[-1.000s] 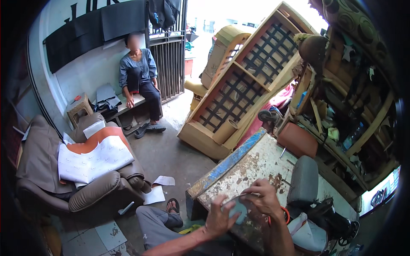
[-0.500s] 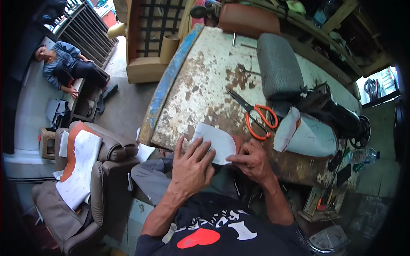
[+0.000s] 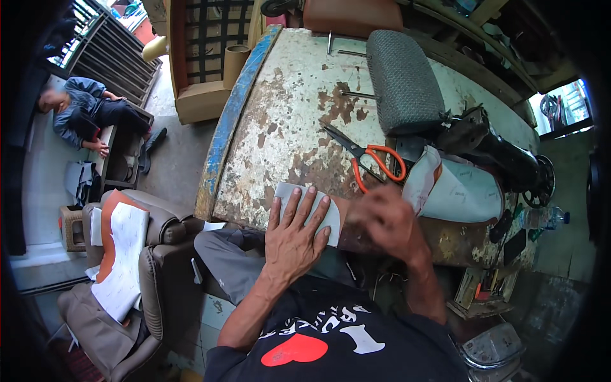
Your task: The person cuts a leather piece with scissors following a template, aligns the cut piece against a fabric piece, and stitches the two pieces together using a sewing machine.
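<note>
My left hand (image 3: 294,234) lies flat with its fingers spread, pressing a small white-faced piece of material (image 3: 332,224) against the near edge of the worn table. A strip of brown (image 3: 344,209) shows at the piece's right side. Just right of it is my right hand (image 3: 389,223), raised over the table edge and smeared by motion; its fingers cannot be made out. Scissors with orange handles (image 3: 359,151) rest on the table beyond that hand, blades pointing away to the left. The right hand hides part of one handle loop.
A grey padded headrest (image 3: 406,83) and a brown one (image 3: 353,15) lie at the back. To the right are a black sewing machine (image 3: 499,153), white-and-brown material (image 3: 468,194) and a plastic bottle (image 3: 544,218). A brown armchair (image 3: 147,293) stands left; a person (image 3: 89,114) sits beyond.
My left hand has shifted onto the middle of the piece, fingers spread wider. The right hand has let go of the piece's edge and moved right and up. The view has shifted slightly.
</note>
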A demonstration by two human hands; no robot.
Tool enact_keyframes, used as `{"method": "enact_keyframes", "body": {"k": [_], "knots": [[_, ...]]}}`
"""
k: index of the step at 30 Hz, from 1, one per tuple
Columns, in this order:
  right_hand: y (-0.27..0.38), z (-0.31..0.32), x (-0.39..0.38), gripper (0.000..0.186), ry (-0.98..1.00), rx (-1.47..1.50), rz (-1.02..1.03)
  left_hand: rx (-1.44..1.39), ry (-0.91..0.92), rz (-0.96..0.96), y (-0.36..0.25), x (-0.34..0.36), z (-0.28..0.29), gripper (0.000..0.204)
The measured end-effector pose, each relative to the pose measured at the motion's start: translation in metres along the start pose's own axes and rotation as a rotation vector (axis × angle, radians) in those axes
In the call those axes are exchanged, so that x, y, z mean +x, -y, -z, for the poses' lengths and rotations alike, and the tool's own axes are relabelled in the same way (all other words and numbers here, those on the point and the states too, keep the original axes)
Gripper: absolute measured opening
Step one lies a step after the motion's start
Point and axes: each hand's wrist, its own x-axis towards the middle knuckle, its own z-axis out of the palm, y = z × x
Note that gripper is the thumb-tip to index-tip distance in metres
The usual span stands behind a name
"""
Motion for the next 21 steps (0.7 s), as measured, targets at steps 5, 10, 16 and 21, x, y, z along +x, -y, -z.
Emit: {"method": "enact_keyframes", "body": {"k": [5, 10, 16, 21], "knots": [[-0.031, -0.013, 0.027, 0.047, -0.274, -0.474, -0.178, -0.039, -0.005, -0.02, -0.001, -0.001, 0.004, 0.064], [-0.025, -0.009, 0.034, 0.057, -0.077, -0.474, -0.417, -0.06, -0.006, -0.071, -0.001, -0.004, -0.002, 0.067], [0.072, -0.023, -0.057, 0.049, -0.276, 0.402, -0.715, -0.132, -0.024, -0.07, 0.007, -0.007, 0.003, 0.063], [0.134, -0.091, -0.144, 0.047, -0.366, 0.85, -1.115, -0.168, -0.077, -0.12, 0.01, -0.002, -0.004, 0.052]]}}
